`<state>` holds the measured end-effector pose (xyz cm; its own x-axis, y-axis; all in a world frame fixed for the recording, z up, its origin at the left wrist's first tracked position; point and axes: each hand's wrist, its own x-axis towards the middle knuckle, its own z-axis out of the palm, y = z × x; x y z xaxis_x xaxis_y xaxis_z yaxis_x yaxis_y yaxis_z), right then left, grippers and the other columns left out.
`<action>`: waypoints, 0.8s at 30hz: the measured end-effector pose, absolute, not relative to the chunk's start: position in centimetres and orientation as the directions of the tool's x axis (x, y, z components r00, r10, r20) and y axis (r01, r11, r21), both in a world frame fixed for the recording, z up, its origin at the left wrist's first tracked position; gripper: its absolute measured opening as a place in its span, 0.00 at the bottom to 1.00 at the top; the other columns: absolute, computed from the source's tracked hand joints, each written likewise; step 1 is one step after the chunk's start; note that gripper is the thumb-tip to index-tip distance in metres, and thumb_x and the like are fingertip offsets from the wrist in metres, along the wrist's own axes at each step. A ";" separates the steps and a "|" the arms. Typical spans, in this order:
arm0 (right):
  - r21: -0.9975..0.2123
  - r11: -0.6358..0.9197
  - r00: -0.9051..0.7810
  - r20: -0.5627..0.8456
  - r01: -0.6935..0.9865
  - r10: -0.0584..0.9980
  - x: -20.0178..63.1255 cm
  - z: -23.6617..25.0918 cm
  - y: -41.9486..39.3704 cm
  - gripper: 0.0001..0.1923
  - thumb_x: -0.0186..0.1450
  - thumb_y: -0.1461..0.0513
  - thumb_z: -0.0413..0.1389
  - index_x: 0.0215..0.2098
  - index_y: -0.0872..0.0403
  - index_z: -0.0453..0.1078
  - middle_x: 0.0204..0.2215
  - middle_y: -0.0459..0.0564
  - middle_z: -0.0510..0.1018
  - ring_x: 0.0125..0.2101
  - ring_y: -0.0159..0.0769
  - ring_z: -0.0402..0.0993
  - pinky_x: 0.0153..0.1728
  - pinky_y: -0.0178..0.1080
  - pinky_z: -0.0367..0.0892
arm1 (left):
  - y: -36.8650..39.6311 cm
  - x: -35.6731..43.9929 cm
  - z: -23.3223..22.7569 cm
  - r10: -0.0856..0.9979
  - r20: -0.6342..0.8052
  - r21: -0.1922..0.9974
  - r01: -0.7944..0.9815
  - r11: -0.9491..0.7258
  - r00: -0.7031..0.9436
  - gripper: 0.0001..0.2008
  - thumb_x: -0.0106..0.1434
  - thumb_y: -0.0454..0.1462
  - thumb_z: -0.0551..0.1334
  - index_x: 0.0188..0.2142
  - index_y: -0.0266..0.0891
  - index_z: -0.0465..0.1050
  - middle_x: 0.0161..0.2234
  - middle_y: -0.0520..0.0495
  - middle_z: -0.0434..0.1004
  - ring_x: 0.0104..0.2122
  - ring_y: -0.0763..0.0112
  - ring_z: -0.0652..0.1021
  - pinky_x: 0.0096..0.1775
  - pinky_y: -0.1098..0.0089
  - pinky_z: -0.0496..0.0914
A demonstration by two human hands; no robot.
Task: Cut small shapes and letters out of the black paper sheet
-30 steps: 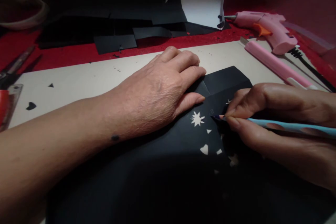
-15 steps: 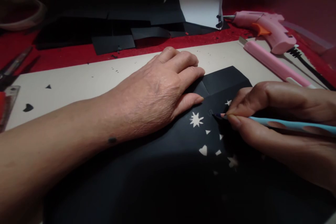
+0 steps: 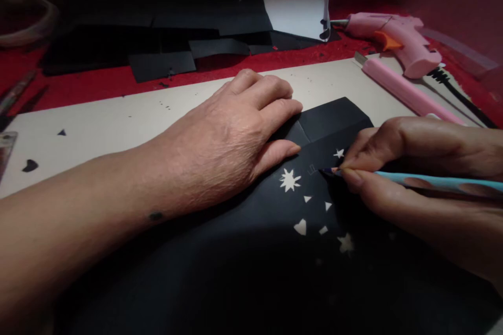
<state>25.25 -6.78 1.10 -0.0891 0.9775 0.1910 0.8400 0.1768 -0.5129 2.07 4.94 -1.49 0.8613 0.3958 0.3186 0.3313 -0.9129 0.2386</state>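
Black card (image 3: 220, 256) lies across the white board, with star, heart, triangle and small four-sided cut-outs showing pale through it. My left hand (image 3: 251, 125) rests flat on the card's upper left part, fingers stretched out and thumb apart. In my right hand (image 3: 408, 167) is a light blue pencil (image 3: 428, 180), pinched near its dark tip. That tip is at the card, just right of a faint small drawn outline (image 3: 312, 169). An eight-pointed star cut-out (image 3: 290, 180) sits below the left thumb, and a small star cut-out (image 3: 338, 153) is beside the right fingertips.
A pink utility knife (image 3: 408, 89) with its blade out lies at the right, below a pink glue gun (image 3: 393, 36). Black paper pieces (image 3: 161, 65) and a white sheet (image 3: 294, 8) are at the back on red cloth. Scraps dot the white board (image 3: 94, 131); scissors (image 3: 18, 91) lie left.
The pencil tip has shifted slightly right of the outline, which shows more lines now. The left hand keeps its place on the card. The whole view has moved a little.
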 end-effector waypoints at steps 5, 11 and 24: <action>-0.504 0.181 -0.093 0.195 0.845 0.976 25.4 1.0 -7.0 0.06 0.66 0.57 0.61 0.30 0.40 0.72 0.21 0.36 0.81 0.16 0.31 0.75 0.08 0.30 0.59 | 4.9 2.1 -1.5 0.400 0.317 0.243 0.334 -0.911 0.860 0.28 0.77 0.50 0.56 0.62 0.30 0.75 0.59 0.34 0.76 0.55 0.48 0.74 0.61 0.50 0.70; -0.536 0.169 -0.082 0.183 0.827 0.980 25.1 1.1 -6.8 0.07 0.66 0.56 0.62 0.28 0.41 0.73 0.22 0.37 0.82 0.16 0.32 0.74 0.09 0.31 0.58 | 5.0 2.1 -1.5 0.393 0.322 0.237 0.329 -0.914 0.861 0.28 0.77 0.50 0.56 0.62 0.29 0.75 0.59 0.33 0.76 0.55 0.47 0.74 0.61 0.50 0.71; -0.572 0.150 -0.053 0.181 0.806 0.982 25.1 1.3 -6.7 0.09 0.65 0.55 0.62 0.26 0.41 0.74 0.20 0.36 0.81 0.13 0.30 0.72 0.08 0.28 0.56 | 4.8 2.1 -1.4 0.398 0.315 0.240 0.333 -0.912 0.861 0.27 0.77 0.48 0.57 0.62 0.27 0.75 0.59 0.32 0.76 0.55 0.46 0.74 0.61 0.49 0.71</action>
